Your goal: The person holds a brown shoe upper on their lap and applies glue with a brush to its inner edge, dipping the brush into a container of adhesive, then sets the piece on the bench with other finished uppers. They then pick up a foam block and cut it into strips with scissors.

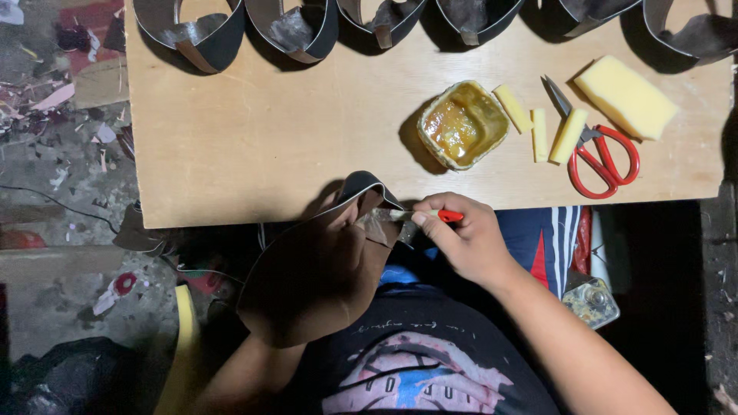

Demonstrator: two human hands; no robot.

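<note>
Head view, from the left: a littered floor point(61, 154) lies beside the pale wooden bench point(254, 138), along whose far edge stand several curved dark leather pieces point(296, 31) in a row. At the near edge of the bench, over the person's lap, a large dark leather piece point(315, 277) is held up; the left hand is hidden behind it, so its grip cannot be told, though the forearm comes up under the sheet and seems to support it from below. The sheet looks light, soft and floppy, curling at its top edge, so I judge it wants a broad hold underneath or along a folded edge rather than a pinch at a corner, and its glued patch will be tacky and best left untouched. Just right of it, the right hand point(465, 242) is closed around a small brush with a red handle point(430, 216), its tip touching the upper inner edge of the leather. Farther back on the bench sits a squarish tub of amber glue point(463, 124), then three yellow foam strips point(538, 127), red-handled scissors point(600, 150), and a yellow foam block point(626, 96) near the right end.
</note>
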